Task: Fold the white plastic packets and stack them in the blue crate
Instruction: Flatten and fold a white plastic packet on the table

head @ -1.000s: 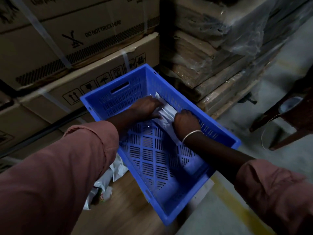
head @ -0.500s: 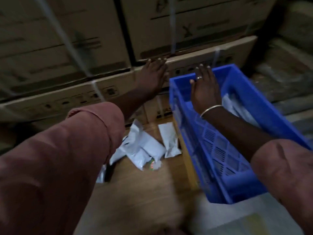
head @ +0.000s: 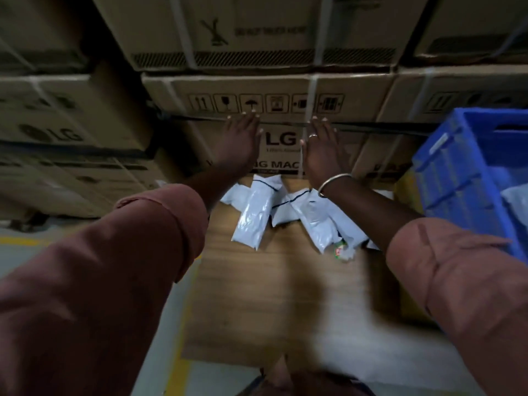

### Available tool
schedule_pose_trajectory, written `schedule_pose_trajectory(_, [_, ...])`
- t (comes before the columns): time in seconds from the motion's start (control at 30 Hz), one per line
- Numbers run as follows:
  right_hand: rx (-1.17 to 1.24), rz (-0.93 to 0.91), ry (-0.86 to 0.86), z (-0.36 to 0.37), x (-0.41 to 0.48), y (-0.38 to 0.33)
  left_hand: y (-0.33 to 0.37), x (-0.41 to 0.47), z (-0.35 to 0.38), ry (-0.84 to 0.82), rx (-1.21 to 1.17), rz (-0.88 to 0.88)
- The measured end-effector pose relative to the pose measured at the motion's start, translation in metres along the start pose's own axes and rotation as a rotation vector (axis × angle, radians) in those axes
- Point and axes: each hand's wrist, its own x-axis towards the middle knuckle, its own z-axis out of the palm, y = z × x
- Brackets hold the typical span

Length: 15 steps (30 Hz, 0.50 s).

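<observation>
Count: 1 blue crate (head: 457,172), 1 white packet (head: 515,201) visible inside it, at least 3 more packets (head: 251,212) in the loose pile; overlap and the right arm hide the exact number. Cardboard boxes (head: 268,95): at least 6, stack runs off frame. 2 hands, left hand (head: 240,144) and right hand (head: 323,155), with 1 bangle (head: 333,182) and 1 ring (head: 313,136) on the right.

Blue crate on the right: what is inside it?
A pale white packet shows inside the blue crate. The rest of the inside is hidden by its wall and cut off by the picture's edge.
</observation>
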Motion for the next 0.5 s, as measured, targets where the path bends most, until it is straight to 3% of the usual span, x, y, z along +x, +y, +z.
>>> schedule_pose_trajectory(0.33, [-0.097, 0.233, -0.132, 0.104, -0.073, 0.039, 0.044, -0.044, 0.125, -0.164, -0.110, 0.090])
schedule_pose_trajectory(0.5, [0.135, 0.646, -0.293, 0.137, -0.103, 0.051, 0.079, -0.076, 0.167, -0.258, -0.359, 0.097])
